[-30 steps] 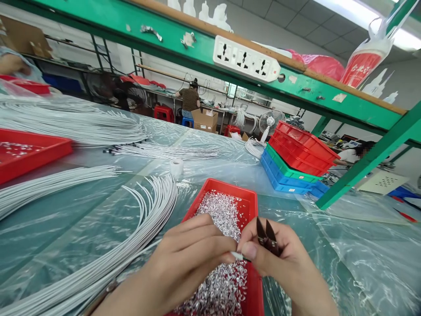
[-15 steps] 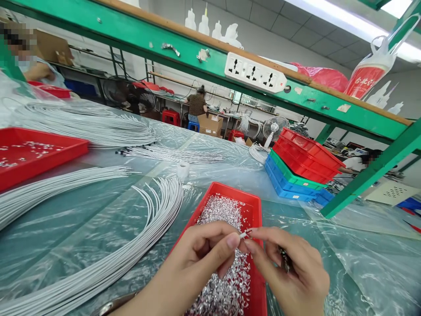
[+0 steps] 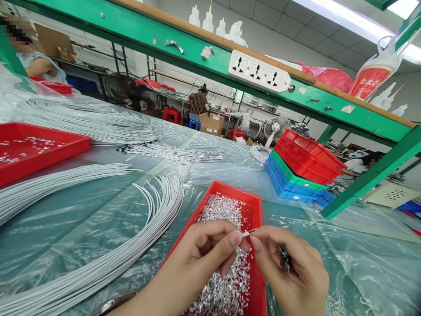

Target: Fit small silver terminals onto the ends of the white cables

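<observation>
- Many white cables [image 3: 98, 263] lie fanned on the table [image 3: 362, 263], apparently awaiting work.
- Left hand [image 3: 200, 259] pinches one cable end [image 3: 246, 234] over the red tray [image 3: 255, 210], well filled with silvery scraps [image 3: 223, 281].
- Right hand [image 3: 292, 272] pinches that tip, snips [image 3: 283, 259] tucked in palm.

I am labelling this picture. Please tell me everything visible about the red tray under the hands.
The red tray is a shallow rectangular tray, plastic by its look, lying flat on the clear sheet that covers the table. It holds a heap of small shiny silver pieces. Both hands work just above its near end, hiding part of it.
</observation>
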Available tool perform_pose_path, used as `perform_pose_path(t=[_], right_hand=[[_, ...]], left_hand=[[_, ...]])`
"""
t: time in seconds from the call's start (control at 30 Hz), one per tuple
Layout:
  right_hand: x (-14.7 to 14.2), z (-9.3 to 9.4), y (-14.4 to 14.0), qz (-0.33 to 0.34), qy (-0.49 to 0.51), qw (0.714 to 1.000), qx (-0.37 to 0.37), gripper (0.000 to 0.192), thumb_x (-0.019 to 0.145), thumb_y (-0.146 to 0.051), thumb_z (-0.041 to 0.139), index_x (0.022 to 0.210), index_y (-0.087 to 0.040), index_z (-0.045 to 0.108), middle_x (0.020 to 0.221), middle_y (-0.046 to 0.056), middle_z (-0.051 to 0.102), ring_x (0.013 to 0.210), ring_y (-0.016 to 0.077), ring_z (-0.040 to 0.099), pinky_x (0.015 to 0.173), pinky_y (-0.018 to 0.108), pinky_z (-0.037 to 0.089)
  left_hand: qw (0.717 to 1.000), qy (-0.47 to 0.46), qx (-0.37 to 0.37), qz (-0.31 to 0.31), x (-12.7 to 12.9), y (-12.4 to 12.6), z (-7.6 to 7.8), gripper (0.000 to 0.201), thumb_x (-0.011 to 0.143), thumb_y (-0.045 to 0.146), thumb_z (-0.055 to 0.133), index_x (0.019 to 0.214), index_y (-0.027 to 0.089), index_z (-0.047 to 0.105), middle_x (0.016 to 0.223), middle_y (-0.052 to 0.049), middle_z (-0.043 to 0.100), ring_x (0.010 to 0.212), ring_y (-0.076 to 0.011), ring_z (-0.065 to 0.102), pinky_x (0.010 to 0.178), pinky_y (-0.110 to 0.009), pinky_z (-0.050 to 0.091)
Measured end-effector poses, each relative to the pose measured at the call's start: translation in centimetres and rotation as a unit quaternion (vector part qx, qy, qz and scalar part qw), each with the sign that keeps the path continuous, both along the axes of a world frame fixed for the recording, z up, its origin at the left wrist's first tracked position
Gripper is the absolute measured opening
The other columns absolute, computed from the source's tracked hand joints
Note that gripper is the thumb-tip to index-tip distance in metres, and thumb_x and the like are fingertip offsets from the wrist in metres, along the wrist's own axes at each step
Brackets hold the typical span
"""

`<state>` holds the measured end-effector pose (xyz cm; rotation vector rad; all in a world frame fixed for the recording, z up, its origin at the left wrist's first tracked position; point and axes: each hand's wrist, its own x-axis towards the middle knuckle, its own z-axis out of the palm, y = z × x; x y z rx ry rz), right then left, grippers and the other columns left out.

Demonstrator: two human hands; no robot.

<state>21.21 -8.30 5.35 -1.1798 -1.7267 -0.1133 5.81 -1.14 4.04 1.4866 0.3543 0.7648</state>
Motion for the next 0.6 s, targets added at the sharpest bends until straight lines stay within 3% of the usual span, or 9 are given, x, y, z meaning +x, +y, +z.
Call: perform_pose_path(t=[0.3,0.6], right_hand=[[0.01,-0.06,0.24,-0.007,-0.009,1.000,0.018,0.018,0.092,-0.008,0.056,0.094,-0.025,0.060,0.068,-0.011,0.061,0.043,0.0051,0.048,0.042,0.017,0.038],[-0.13,-0.04,0.24,-0.011,0.001,1.000,0.012,0.016,0.092,-0.010,0.057,0.092,-0.026,0.060,0.062,-0.011,0.056,0.041,0.0064,0.044,0.041,0.018,0.036]], left_hand=[[0.995,0.017,0.045,0.088,0.22,-0.49,0.54,0.033,0.093,0.037,0.048,0.070,0.016,0.057,0.055,0.005,0.039,0.052,-0.0092,0.035,0.048,-0.020,0.028],[0.984,0.005,0.111,0.136,0.19,-0.43,0.55,0.028,0.093,0.030,0.047,0.073,0.017,0.062,0.055,0.006,0.041,0.051,-0.0088,0.036,0.046,-0.019,0.029]])
